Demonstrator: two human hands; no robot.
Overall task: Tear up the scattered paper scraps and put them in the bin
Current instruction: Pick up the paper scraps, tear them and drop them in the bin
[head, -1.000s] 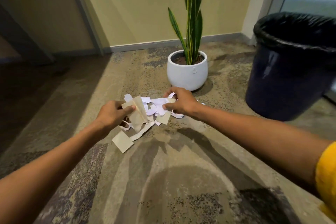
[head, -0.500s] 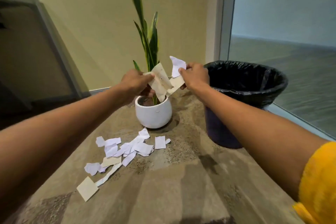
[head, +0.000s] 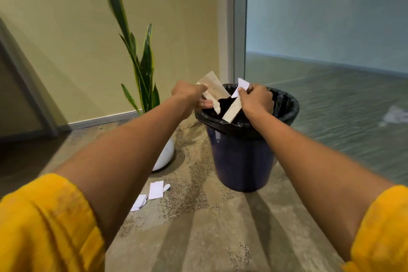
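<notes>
Left hand (head: 189, 95): fingers pinched shut on a tan paper piece (head: 213, 90), held over the bin's mouth.
Right hand (head: 256, 99): fingers closed on a second tan strip (head: 231, 110) and a small white scrap (head: 241, 86).
Why there: both hands hang above the bin (head: 240, 157), probably so any torn bits drop straight into the black liner (head: 284, 104).
Left to do: white scraps (head: 155, 190) lie on the floor (head: 209, 227) near the potted snake plant (head: 141, 66).
</notes>
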